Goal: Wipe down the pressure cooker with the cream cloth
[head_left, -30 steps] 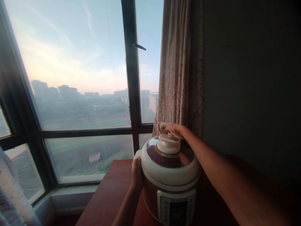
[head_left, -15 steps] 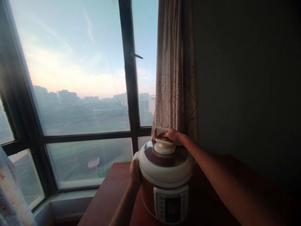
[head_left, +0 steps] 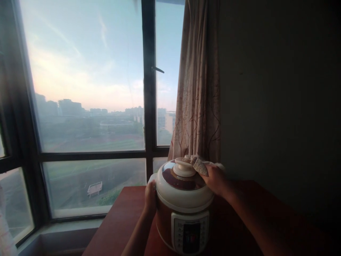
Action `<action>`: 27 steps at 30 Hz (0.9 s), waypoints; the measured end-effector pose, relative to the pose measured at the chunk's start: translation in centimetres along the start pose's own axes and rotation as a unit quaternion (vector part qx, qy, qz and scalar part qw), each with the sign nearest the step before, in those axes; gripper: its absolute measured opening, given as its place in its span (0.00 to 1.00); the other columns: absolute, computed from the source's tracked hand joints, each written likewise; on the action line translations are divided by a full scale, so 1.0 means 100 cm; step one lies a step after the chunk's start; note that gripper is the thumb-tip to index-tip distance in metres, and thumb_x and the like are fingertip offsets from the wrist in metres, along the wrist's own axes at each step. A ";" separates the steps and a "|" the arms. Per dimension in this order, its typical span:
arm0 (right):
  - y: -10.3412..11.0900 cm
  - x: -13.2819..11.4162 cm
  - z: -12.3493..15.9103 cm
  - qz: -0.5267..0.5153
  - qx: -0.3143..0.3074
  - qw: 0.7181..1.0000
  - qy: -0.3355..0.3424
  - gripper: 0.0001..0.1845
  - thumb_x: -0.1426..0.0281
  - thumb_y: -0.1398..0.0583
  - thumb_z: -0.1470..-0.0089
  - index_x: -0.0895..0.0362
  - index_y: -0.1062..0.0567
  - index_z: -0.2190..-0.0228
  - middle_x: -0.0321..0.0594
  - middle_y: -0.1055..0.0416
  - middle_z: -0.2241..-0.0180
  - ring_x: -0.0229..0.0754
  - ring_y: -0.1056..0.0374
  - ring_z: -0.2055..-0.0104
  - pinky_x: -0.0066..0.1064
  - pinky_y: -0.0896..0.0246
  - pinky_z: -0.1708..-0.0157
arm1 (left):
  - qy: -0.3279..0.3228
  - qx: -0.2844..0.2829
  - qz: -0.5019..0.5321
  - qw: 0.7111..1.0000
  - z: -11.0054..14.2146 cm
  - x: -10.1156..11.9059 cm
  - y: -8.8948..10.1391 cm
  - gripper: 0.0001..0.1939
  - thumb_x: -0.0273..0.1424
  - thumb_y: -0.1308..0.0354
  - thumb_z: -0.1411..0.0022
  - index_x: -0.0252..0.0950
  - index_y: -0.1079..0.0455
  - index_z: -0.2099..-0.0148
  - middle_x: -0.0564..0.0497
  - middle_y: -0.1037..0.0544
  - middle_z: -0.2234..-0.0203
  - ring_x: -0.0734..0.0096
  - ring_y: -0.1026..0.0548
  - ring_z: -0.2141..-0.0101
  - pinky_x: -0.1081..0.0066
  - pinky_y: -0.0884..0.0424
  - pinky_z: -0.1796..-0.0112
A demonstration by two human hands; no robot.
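A cream and brown electric pressure cooker stands on a reddish-brown table, its control panel facing me. My left hand is pressed against the cooker's left side, fingers curled round the rim. My right hand rests on the right part of the lid and grips a small beige cloth, which lies against the lid beside the cream knob.
A large dark-framed window fills the left, with a window handle on the middle post. A patterned curtain hangs just behind the cooker. A dark wall stands to the right. A sill runs below the window.
My right hand with the cloth has moved from behind the knob round to the lid's right side. My left hand stays on the cooker's left side. The view shifted slightly.
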State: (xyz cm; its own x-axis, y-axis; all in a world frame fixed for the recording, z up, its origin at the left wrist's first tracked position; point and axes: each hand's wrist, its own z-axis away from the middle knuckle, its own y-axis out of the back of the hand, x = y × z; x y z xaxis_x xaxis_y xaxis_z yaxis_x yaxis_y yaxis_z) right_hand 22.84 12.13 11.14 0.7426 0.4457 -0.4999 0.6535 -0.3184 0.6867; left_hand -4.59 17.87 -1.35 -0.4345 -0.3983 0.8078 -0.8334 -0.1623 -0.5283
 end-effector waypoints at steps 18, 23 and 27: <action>-0.016 0.039 -0.041 -0.067 -0.018 0.997 0.035 0.26 0.80 0.45 0.53 0.55 0.20 0.53 0.42 0.20 0.54 0.47 0.25 0.51 0.38 0.35 0.44 | 0.011 -0.003 0.002 1.000 0.007 0.008 -0.007 0.22 0.50 0.34 0.53 0.34 0.25 0.70 0.52 0.24 0.75 0.64 0.30 0.69 0.67 0.33 0.64; -0.018 0.041 -0.040 -0.055 -0.015 0.998 0.041 0.24 0.75 0.43 0.49 0.55 0.22 0.50 0.42 0.22 0.49 0.48 0.28 0.47 0.40 0.37 0.41 | 0.008 -0.004 0.007 1.000 0.004 0.001 -0.004 0.22 0.50 0.34 0.52 0.34 0.25 0.69 0.51 0.24 0.74 0.64 0.31 0.69 0.67 0.33 0.64; -0.024 0.032 -0.014 -0.016 0.020 0.999 0.038 0.29 0.72 0.38 0.49 0.57 0.27 0.44 0.49 0.30 0.40 0.54 0.39 0.36 0.48 0.51 0.33 | -0.002 -0.005 0.012 1.000 0.004 -0.001 -0.004 0.21 0.49 0.34 0.51 0.35 0.27 0.70 0.53 0.27 0.76 0.68 0.34 0.71 0.69 0.34 0.66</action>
State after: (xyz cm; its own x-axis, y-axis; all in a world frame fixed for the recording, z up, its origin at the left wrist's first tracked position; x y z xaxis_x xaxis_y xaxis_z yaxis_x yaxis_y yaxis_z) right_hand 23.42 15.47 8.63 0.7094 0.5172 -0.4788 0.6829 -0.3364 0.6485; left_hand -4.13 17.64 -1.32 -0.4535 -0.4063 0.7932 -0.8256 -0.1439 -0.5457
